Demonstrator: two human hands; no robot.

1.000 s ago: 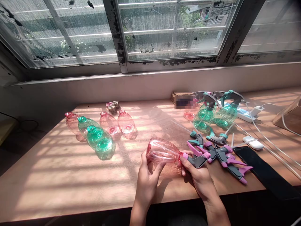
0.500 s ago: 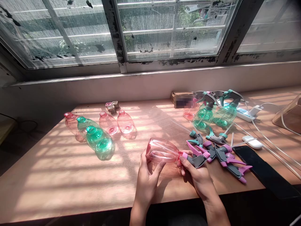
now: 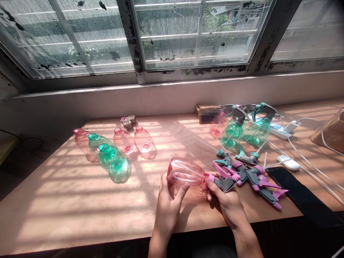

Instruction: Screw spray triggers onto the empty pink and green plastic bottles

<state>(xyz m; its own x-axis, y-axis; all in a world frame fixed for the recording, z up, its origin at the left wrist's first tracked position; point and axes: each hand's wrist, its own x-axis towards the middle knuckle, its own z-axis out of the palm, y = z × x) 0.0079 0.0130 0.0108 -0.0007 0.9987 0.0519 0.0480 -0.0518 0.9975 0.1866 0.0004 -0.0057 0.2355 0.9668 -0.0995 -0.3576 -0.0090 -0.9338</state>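
Observation:
A clear pink bottle (image 3: 186,171) lies sideways in the air above the table's front edge, its neck toward the right. My left hand (image 3: 170,199) is closed around its base end, thumb in front. At the neck, my right hand (image 3: 221,197) grips the pink collar of a grey spray head (image 3: 225,184), which sits against the bottle's mouth. Whether the thread is fully engaged cannot be seen. Just right of that hand lie several loose spray heads (image 3: 252,175) in grey and pink, with grey and teal ones (image 3: 247,156) behind them.
Open pink bottles (image 3: 143,139) and green bottles (image 3: 113,157) stand at left. Assembled green spray bottles (image 3: 257,129) stand at back right by a cardboard box (image 3: 200,114) and a power strip (image 3: 279,129). A black phone (image 3: 301,193), white mouse (image 3: 288,162) and cables lie right.

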